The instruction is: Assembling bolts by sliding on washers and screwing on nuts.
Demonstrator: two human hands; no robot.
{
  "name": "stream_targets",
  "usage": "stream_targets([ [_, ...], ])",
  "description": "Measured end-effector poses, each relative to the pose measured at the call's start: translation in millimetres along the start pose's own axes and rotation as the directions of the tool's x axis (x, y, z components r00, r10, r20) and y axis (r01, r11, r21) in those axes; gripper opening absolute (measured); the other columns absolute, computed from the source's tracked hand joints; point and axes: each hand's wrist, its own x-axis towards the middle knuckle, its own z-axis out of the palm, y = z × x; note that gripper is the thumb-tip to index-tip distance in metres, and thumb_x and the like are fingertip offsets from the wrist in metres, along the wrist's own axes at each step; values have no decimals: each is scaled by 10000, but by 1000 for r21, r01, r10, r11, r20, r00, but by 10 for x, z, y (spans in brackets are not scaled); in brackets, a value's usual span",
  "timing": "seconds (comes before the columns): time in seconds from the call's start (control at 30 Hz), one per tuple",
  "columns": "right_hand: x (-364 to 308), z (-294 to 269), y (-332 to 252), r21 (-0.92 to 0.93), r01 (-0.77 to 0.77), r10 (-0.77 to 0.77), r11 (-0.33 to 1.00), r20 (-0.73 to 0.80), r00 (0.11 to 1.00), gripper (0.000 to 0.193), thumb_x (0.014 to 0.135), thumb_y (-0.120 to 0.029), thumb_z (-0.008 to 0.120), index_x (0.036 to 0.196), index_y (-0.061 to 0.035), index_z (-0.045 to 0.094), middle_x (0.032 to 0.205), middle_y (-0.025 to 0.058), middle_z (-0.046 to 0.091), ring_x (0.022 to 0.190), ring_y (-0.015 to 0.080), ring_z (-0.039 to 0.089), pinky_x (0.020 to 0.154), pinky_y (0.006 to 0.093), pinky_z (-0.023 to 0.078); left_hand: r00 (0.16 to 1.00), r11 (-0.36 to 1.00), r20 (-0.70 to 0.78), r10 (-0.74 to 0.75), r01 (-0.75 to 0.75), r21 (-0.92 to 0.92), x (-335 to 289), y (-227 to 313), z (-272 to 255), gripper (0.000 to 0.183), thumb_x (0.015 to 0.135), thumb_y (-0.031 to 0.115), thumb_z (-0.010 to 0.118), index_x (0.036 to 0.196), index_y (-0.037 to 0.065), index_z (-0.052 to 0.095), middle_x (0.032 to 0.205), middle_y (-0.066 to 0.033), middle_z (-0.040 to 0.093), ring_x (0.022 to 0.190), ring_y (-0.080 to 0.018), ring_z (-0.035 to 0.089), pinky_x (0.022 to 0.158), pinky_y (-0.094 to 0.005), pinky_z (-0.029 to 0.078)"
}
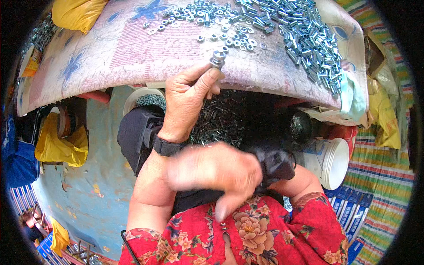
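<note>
Fingers [213,75] of the left hand [186,99] are pinched narrowly, thumb against forefinger, and between their tips they hold a small silvery metal piece with stacked round rings [217,59]. I cannot tell if it is one part or several put together. Just beyond these fingertips lie loose shiny nuts and flat ring washers [227,39], scattered on a pale cloth with pink stripes and blue flowers [141,55]. Farther off, to the right of them, is a thick heap of short silvery metal tubes [304,48]. Below the fingers, under the edge of the cloth, I see a dark mass of small metal pieces [221,121].

Nearer to the body than the pinch, the right hand [216,170] is a blur across the left forearm; whether its fingers hold something, or touch the arm, I cannot tell.

To my judgement, the step in hand is handling this one small piece, perhaps fitting its rings together. The next move seems to call for a steady left pinch, and for the right fingers to come to the piece precisely, without knocking it loose.
</note>
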Motion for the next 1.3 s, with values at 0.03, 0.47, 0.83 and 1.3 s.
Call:
stream_targets([
  [0.03, -20, -87, -80, 7, 0, 0, 1000, -1, 1000, 326, 733, -216, 645, 971, -9, 564, 920, 165, 567, 874, 313, 567, 789, 374, 456, 1000, 1000, -9, 0, 0, 0, -22, -14, -30, 168, 803, 100, 623, 945, 14, 648, 730, -11, 634, 579, -42, 529, 502, -172, 389],
  [0.47, -150, -1237, -265, -812, -264, 355, 521, -75, 932, 158, 803, -157, 575, 858, -29, 501, 692, 156, 518, 663, 332, 554, 556, 383, 426, 942, 955, 331, -53, -49, 294, -178, -56, 1, 140, 796, 70, 623, 920, 6, 615, 716, -5, 595, 603, -40, 518, 540, -191, 424],
  [0.83, -211, -2109, -237, -826, -523, 228, 211, -479, 848, 197, 819, -178, 566, 753, 8, 568, 652, 185, 545, 569, 322, 551, 496, 348, 417, 878, 601, 431, 206, -462, 653, -141, -177, 79, 285, 718, 87, 665, 986, 16, 598, 923, -115, 603, 821, -228, 582, 733, -314, 456],
  [1.3, -198, -3347, 518, -915, -191, 392, -354, -331, 858, 234, 771, -75, 479, 980, -22, 571, 866, 166, 597, 806, 336, 548, 768, 405, 427, 958, 796, 288, 7, -179, 578, -85, -115, 99, 185, 746, 74, 641, 914, 1, 611, 752, -117, 610, 639, -193, 588, 593, -271, 450],
])
